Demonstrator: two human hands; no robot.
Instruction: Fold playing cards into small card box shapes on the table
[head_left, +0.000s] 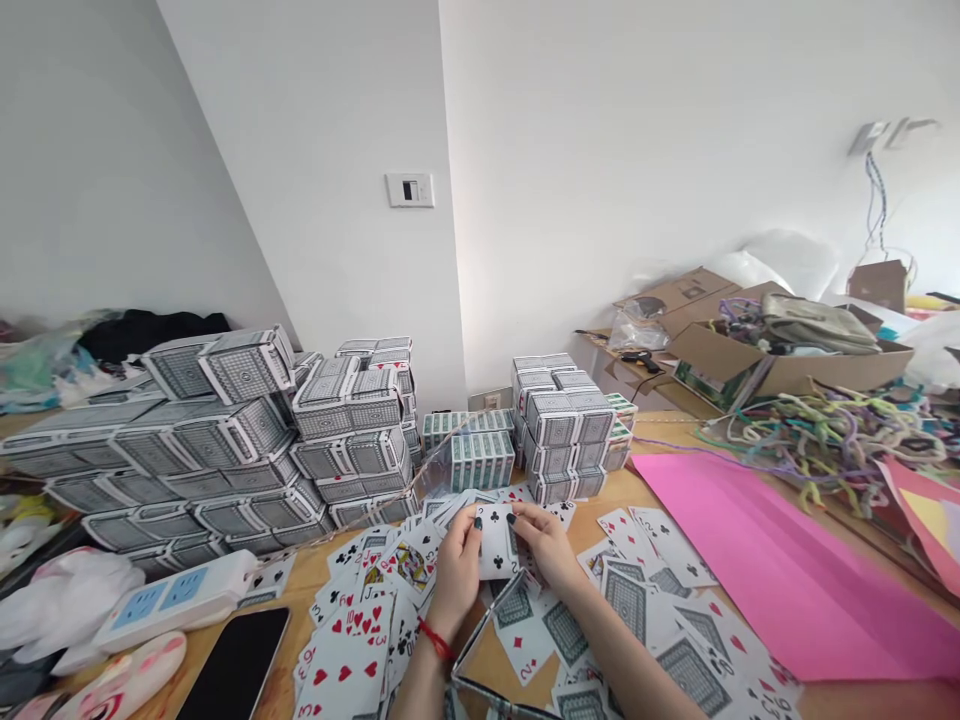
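The left hand (456, 562) and right hand (551, 550), fingers (531, 514) pinching a two of clubs (495, 545) (whether others sit behind, I cannot tell), hold it above loose cards (352, 650), short of the tabletop's (304, 590) far edge.

Left hand (457, 560) and right hand (547, 545) grip a two of clubs (495, 540) above loose cards (349, 655) on the bench (304, 575); card blocks (244, 368) stand behind, phone (236, 665) at left, pink sheet (780, 570) at right.

left forearm (421, 668): bare, angling up and in, kinda steep | right forearm (619, 644): bare too, slanting way more | left hand (458, 560): pinching, thumb (473, 541) on top | right hand (549, 546): basically mirrors it, close by, not touching | thumbnails (511, 519): painted dark
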